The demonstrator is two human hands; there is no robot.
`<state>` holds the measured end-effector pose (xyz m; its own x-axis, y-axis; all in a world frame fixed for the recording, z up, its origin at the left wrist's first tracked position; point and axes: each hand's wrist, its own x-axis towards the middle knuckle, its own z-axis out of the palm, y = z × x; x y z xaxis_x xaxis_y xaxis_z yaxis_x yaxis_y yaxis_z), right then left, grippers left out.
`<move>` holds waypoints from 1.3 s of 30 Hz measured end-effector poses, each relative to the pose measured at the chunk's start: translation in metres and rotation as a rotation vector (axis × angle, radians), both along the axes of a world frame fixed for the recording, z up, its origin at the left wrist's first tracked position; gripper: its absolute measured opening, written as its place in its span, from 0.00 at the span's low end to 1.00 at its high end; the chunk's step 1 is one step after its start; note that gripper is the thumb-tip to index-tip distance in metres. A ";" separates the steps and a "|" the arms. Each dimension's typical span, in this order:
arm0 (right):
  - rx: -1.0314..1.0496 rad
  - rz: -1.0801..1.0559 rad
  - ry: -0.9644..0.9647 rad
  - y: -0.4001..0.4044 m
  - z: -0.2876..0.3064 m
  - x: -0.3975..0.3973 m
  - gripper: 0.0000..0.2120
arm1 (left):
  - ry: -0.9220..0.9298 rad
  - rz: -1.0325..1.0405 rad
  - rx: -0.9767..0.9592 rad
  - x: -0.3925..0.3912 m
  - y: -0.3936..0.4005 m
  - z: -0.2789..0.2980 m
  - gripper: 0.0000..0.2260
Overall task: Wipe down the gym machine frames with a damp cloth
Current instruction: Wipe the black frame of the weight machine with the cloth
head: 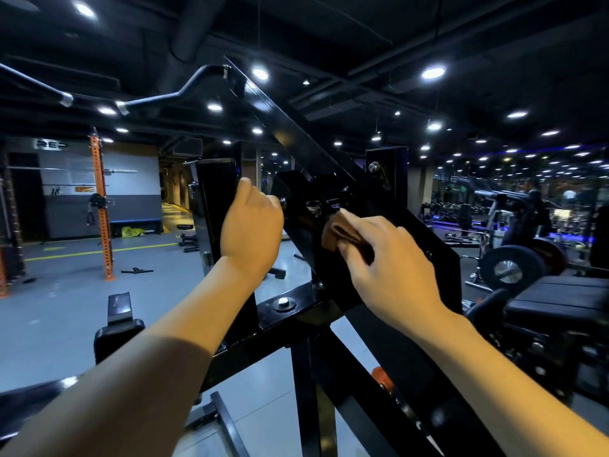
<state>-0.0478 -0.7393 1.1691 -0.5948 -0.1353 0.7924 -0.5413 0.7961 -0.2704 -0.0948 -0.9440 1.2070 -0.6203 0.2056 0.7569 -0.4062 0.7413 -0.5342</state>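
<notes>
Right hand (392, 258) clamps brown cloth (342, 234) | left hand (252, 230) grips black frame (217, 192) | wall — "REP" (51, 145)

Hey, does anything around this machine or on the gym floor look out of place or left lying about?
Two things stand out. A black handle attachment lies loose on the grey floor near the orange rack post, and something crumpled and yellow-green sits on the floor under the blue bench. The black frame being wiped shows no visible damage.

Brown cloth (342, 233) on glossy black machine frame (428, 252); orange perforated rack post (102, 206); grey floor (66, 291).
</notes>
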 end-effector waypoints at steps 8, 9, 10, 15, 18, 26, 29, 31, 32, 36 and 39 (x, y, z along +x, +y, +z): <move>-0.033 0.002 -0.015 -0.017 0.021 -0.013 0.24 | 0.034 -0.015 -0.023 -0.003 0.000 -0.001 0.09; -0.033 0.000 -0.011 -0.011 0.014 -0.009 0.24 | 0.038 -0.015 -0.027 -0.002 0.000 0.000 0.10; -0.048 -0.012 -0.013 -0.006 0.010 -0.009 0.24 | 0.039 -0.010 -0.019 -0.001 0.000 0.000 0.11; -0.105 -0.070 -0.026 -0.034 0.038 -0.028 0.24 | 0.026 -0.026 -0.008 0.001 0.001 0.003 0.12; -0.030 -0.019 -0.011 -0.033 0.032 -0.017 0.25 | 0.013 -0.039 0.007 0.002 0.000 0.003 0.10; -0.113 -0.069 -0.024 -0.037 0.040 -0.030 0.24 | 0.016 -0.005 -0.040 0.001 0.000 0.001 0.12; -0.076 -0.030 0.007 -0.026 0.026 -0.018 0.25 | 0.022 0.005 -0.049 -0.001 0.000 0.002 0.12; -0.097 -0.072 -0.002 -0.017 0.018 -0.020 0.24 | 0.021 0.010 -0.046 -0.002 0.000 0.000 0.11; -0.116 -0.098 -0.015 -0.017 0.022 -0.025 0.24 | 0.026 0.021 -0.050 -0.003 -0.001 0.000 0.10; -0.115 -0.095 -0.015 -0.049 0.052 -0.041 0.24 | 0.009 0.004 -0.004 -0.001 0.000 0.002 0.06; -0.037 -0.032 0.008 -0.047 0.045 -0.031 0.24 | 0.021 -0.017 -0.020 -0.002 0.000 0.000 0.09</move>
